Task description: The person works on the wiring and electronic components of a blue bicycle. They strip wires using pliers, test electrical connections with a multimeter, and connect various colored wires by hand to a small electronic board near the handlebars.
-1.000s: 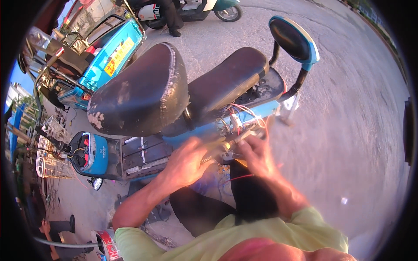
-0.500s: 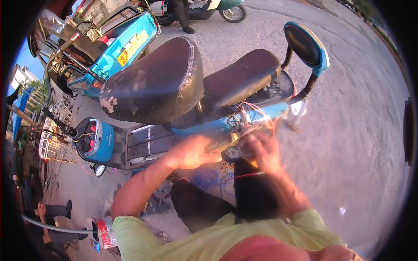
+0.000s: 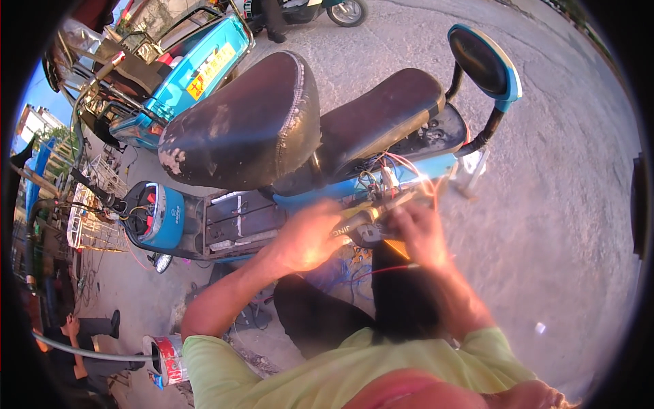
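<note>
My left hand is closed round a pliers-like tool with black and yellow handles, pointing right and slightly up. Close to the tool's far end, my right hand has its fingers bent in a pinch; what lies between them is blurred and hidden. Both hands are over the near side of a blue electric scooter. Red and white wires spill from its body under the rear seat, some looping down towards my right hand. A red wire runs across below the hands, above my dark trousers.
The scooter's front seat is tipped up; its rear seat and backrest lie right. A blue cargo tricycle stands far left. A red-and-white bucket is near left, below a seated person. Tangled wires lie beneath my hands.
The view has shifted slightly, so the scooter sits a little further right. My left hand and the tool remain close to my right hand, with more of the tool's handles showing.
</note>
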Action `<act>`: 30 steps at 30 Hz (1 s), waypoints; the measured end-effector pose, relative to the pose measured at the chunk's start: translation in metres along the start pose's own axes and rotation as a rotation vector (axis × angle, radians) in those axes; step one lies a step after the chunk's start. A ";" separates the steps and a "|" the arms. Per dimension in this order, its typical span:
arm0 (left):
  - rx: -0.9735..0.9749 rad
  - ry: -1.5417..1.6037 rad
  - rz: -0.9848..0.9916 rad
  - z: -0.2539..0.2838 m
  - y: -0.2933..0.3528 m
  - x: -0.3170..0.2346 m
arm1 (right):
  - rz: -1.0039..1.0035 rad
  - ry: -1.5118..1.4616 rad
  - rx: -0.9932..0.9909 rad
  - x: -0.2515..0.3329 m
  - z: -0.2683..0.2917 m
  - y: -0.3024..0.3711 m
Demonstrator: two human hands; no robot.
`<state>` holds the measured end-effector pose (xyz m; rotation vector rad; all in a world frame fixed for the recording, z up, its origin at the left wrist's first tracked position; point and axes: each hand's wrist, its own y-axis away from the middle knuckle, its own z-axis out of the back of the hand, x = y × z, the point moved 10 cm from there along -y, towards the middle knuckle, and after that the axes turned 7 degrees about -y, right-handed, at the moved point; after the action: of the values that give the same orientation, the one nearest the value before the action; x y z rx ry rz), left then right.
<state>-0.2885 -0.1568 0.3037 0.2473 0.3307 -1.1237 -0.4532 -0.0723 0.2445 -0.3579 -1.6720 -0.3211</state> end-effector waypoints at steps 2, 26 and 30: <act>-0.007 -0.037 0.022 -0.003 0.004 -0.001 | -0.047 -0.017 0.032 0.003 -0.003 0.000; 0.073 0.199 0.152 0.000 -0.003 0.010 | 0.047 0.085 -0.089 -0.002 0.004 -0.004; 0.112 0.154 0.150 -0.003 -0.006 0.020 | -0.037 0.000 -0.096 -0.001 0.000 -0.002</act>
<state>-0.2867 -0.1748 0.2936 0.4523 0.3794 -0.9785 -0.4537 -0.0741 0.2437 -0.3985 -1.6682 -0.4302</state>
